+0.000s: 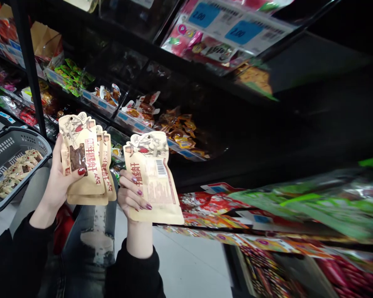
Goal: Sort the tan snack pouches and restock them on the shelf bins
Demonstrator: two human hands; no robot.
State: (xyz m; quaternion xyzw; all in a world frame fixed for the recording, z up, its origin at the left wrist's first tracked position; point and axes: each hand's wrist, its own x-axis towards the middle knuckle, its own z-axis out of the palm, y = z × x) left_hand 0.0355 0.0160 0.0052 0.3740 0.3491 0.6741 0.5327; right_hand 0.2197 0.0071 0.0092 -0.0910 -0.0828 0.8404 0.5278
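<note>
My left hand (57,176) is closed around several tan snack pouches (81,182), fanned one behind another. Dark contents show through a window in the front pouch, and my thumb presses on its face. To the right, my right hand (133,194) grips another tan snack pouch (157,182) with its back outward, showing a barcode and small print. My fingers lie across that pouch's left side; the thumb is hidden. Both sets are upright and apart, held in front of the lower shelf.
A grey shopping basket (39,142) with similar tan packets stands on the floor at left. Black shelves ahead carry bins of wrapped snacks (143,107) and green-wrapped sweets (70,76). Red and green bags (205,203) fill a lower shelf at right. A black upright post (29,62) rises at left.
</note>
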